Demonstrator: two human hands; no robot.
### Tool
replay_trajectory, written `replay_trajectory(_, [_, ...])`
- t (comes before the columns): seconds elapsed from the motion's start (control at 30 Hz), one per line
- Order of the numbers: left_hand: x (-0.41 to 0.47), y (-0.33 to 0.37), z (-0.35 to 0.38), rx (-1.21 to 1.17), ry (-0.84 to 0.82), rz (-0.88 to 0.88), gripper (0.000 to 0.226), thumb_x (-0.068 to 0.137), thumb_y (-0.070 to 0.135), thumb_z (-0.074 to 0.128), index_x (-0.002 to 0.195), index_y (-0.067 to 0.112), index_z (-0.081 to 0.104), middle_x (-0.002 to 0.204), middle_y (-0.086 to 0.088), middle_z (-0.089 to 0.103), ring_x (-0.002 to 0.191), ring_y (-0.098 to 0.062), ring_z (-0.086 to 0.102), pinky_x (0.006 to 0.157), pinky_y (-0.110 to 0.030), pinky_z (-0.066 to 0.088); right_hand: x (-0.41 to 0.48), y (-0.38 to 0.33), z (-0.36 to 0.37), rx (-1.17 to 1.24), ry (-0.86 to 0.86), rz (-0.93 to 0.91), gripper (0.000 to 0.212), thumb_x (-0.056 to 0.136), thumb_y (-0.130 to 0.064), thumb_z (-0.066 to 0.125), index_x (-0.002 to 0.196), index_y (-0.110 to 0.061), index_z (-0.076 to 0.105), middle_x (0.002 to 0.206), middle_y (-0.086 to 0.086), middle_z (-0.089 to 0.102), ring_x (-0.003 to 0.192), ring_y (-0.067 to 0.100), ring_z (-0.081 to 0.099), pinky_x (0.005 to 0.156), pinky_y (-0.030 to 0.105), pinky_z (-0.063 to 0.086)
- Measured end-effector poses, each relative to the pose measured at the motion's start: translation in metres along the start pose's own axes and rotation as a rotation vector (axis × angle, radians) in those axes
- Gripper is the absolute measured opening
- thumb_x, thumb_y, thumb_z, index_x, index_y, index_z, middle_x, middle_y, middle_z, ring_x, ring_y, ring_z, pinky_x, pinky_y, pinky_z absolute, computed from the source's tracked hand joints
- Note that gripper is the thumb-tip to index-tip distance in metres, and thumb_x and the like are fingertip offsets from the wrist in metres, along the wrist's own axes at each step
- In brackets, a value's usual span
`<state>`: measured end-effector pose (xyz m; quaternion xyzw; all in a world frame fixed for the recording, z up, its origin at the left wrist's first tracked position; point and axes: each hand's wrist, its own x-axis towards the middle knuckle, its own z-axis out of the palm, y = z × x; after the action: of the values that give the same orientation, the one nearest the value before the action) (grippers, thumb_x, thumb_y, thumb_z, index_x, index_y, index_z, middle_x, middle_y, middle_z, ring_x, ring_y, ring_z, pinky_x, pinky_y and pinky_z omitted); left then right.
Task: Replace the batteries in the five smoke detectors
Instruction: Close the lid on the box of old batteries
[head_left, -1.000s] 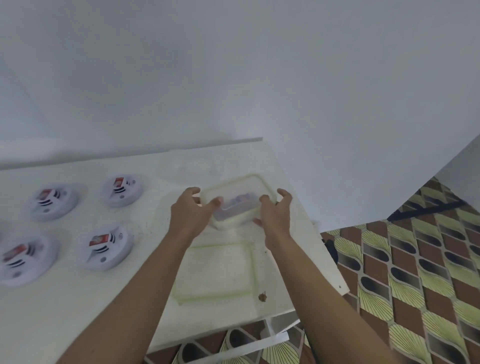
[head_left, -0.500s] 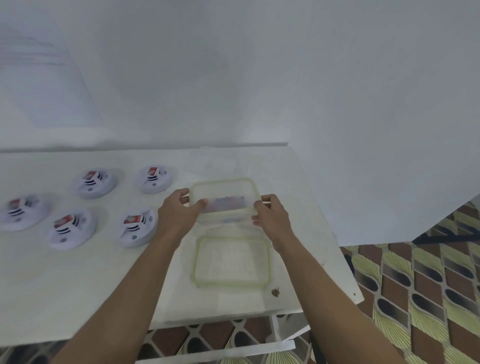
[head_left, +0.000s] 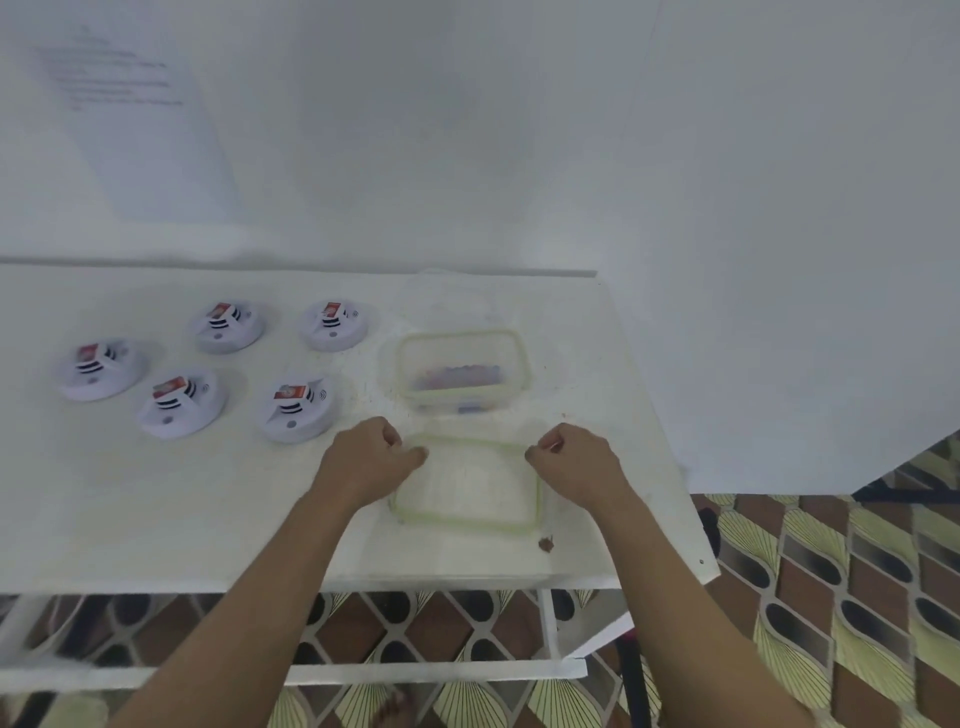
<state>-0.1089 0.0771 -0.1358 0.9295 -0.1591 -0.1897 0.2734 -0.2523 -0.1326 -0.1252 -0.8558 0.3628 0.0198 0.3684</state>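
Seeing both hands at the far corners of the lid, which lies flat on the white table near the front edge, toward the right end. Left hand is at the lid's far-left corner, right hand at its far-right corner. Fingers of both are curled in, thumbs toward the rim. Can't tell whether either one pinches the rim or just curls next to it; the contact points are too blurred.

Container stands upright just behind the lid, top open, apart from both hands. Reddish-blue contents lie along its bottom, too blurred to identify.

Five detectors lie flat on the table's left half, none touched, each with a red-and-white label on top:
- smoke detector A and smoke detector B: far row, B just left of the container.
- smoke detector C: closest to the left edge.
- smoke detector D: between C and E, nearer the front edge.
- smoke detector E: just beside the left hand, not touching.

Brown speck sits on the table just off the lid's near-right corner. Sheet of paper with faint writing hangs on the wall above the back-left of the table. Patterned floor tiles show below and to the right.
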Motion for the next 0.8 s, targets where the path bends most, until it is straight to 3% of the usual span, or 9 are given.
replay_trajectory(0.17, [-0.014, 0.004, 0.003, -0.012, 0.03, -0.012, 0.023, 0.087, 0.027, 0.066, 0.107, 0.018, 0.06, 0.103, 0.0, 0.062, 0.09, -0.02, 0.061, 0.075, -0.03, 0.047, -0.01, 0.001, 0.005, 0.02, 0.01, -0.071, 0.033, 0.087, -0.018, 0.068, 0.119, -0.019, 0.062, 0.107, -0.005, 0.06, 0.093, 0.014, 0.056, 0.08, 0.026, 0.046])
replay_trajectory(0.3, [-0.026, 0.005, -0.002, -0.221, 0.109, -0.028, 0.014, 0.079, 0.02, 0.07, 0.075, 0.008, 0.065, 0.073, -0.003, 0.06, 0.068, -0.018, 0.054, 0.063, -0.028, 0.042, -0.017, 0.006, 0.003, 0.235, 0.01, -0.068, 0.034, 0.089, -0.005, 0.063, 0.121, -0.013, 0.064, 0.106, -0.002, 0.062, 0.095, 0.016, 0.058, 0.075, 0.024, 0.047])
replay_trajectory(0.43, [-0.036, 0.019, -0.016, -0.423, 0.22, -0.032, 0.023, 0.079, 0.02, 0.072, 0.079, -0.004, 0.07, 0.073, -0.008, 0.068, 0.062, -0.015, 0.055, 0.06, -0.027, 0.043, -0.024, 0.002, -0.014, 0.405, 0.096, -0.107, 0.033, 0.087, -0.002, 0.059, 0.115, -0.019, 0.065, 0.099, -0.007, 0.066, 0.093, 0.012, 0.062, 0.069, 0.018, 0.044])
replay_trajectory(0.57, [-0.034, 0.035, -0.037, -0.499, 0.282, 0.068, 0.018, 0.085, 0.019, 0.069, 0.079, 0.003, 0.069, 0.068, 0.0, 0.06, 0.064, -0.015, 0.051, 0.061, -0.027, 0.039, -0.027, -0.021, -0.035, 0.506, 0.243, -0.241, 0.03, 0.089, -0.006, 0.061, 0.109, -0.028, 0.067, 0.103, -0.016, 0.069, 0.082, 0.001, 0.063, 0.064, 0.008, 0.042])
replay_trajectory(0.67, [-0.027, 0.047, -0.053, -0.514, 0.333, 0.189, 0.013, 0.09, 0.026, 0.069, 0.086, 0.013, 0.07, 0.086, 0.006, 0.068, 0.074, -0.008, 0.059, 0.067, -0.024, 0.043, -0.021, -0.039, -0.044, 0.586, 0.374, -0.35, 0.028, 0.094, -0.006, 0.058, 0.11, -0.028, 0.067, 0.107, -0.022, 0.068, 0.08, -0.005, 0.061, 0.069, 0.01, 0.045])
replay_trajectory(0.8, [-0.014, 0.061, -0.062, -0.615, 0.399, 0.321, 0.009, 0.098, 0.036, 0.059, 0.101, 0.027, 0.058, 0.095, 0.005, 0.069, 0.052, -0.021, 0.065, 0.058, -0.029, 0.044, -0.006, -0.059, -0.046, 0.649, 0.515, -0.463, 0.03, 0.098, -0.002, 0.052, 0.109, -0.027, 0.065, 0.11, -0.024, 0.065, 0.09, -0.01, 0.056, 0.074, 0.01, 0.044])
